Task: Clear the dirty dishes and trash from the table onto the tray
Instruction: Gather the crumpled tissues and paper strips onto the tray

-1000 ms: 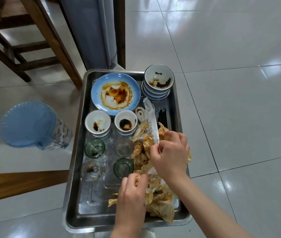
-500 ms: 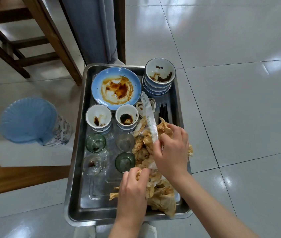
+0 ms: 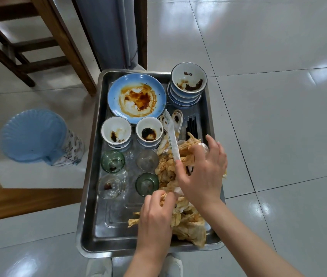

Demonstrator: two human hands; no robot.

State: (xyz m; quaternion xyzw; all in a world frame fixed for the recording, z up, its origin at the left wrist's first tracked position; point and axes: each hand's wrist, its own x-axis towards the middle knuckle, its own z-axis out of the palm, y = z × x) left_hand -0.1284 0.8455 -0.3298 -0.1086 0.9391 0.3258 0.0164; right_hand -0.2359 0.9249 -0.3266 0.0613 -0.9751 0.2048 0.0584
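Tiled floor (image 3: 278, 56); steel tray (image 3: 90, 196); both hands (image 3: 202, 174) on stained napkins (image 3: 190, 230).

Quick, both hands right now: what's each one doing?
Left hand: fingers curled, gripping the stained napkins on the tray.
Right hand: fingers spread over the napkin pile; whether it has a grip on anything cannot be told.

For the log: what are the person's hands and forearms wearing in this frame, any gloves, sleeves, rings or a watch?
Nothing is worn where the frame shows. The left hand and right hand are bare: no gloves, and no rings on the fingers in view. Both forearms are uncovered down to the frame's lower edge, with no sleeve cuff, watch or wristband showing. Fingernails look short and unpainted.
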